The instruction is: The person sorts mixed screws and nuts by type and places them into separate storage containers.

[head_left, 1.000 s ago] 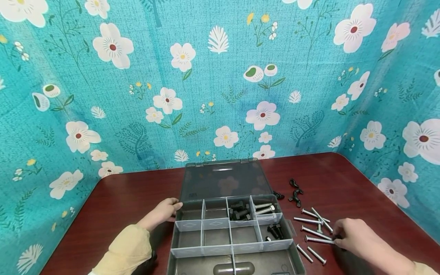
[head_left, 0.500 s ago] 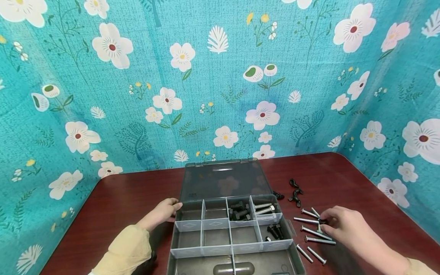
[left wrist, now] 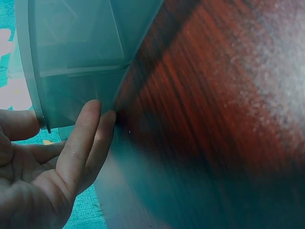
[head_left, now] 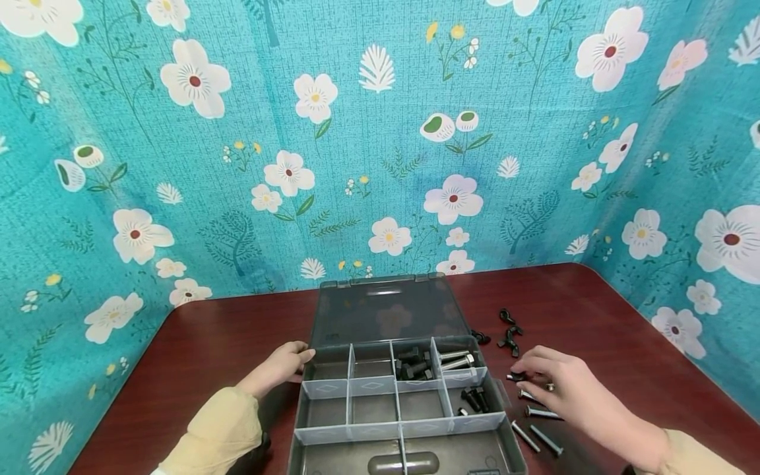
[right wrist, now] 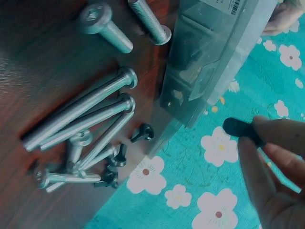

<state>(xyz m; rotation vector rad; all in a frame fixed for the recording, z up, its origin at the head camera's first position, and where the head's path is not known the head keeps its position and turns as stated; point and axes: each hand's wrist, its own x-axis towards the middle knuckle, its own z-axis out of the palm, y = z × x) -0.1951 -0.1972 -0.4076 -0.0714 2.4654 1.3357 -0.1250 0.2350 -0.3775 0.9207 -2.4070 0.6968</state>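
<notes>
A grey transparent compartment box (head_left: 371, 432) stands with its lid (head_left: 388, 313) laid back behind it. At its rear left corner my left hand (head_left: 284, 366) holds the box, the thumb at the rim and the fingers against the outer wall, as the left wrist view shows. Between thumb and fingertips my right hand (head_left: 570, 382) pinches a small black fastener (right wrist: 240, 130), its exact kind mostly hidden, above the table right of the box. Several silver screws (head_left: 546, 440) lie below and beside that hand, some covered by it.
Black wing-shaped fasteners (head_left: 509, 342) lie on the dark red table (head_left: 237, 330) behind the right hand. Inside the box, black bolts (head_left: 413, 366), silver bolts (head_left: 457, 363) and shorter black bolts (head_left: 475, 399) sit in separate compartments. A floral curtain (head_left: 356, 165) hangs behind.
My right hand has moved left and away from me, over the silver screws and closer to the box, with the black fastener between its fingers. The left hand has stayed at the box corner.
</notes>
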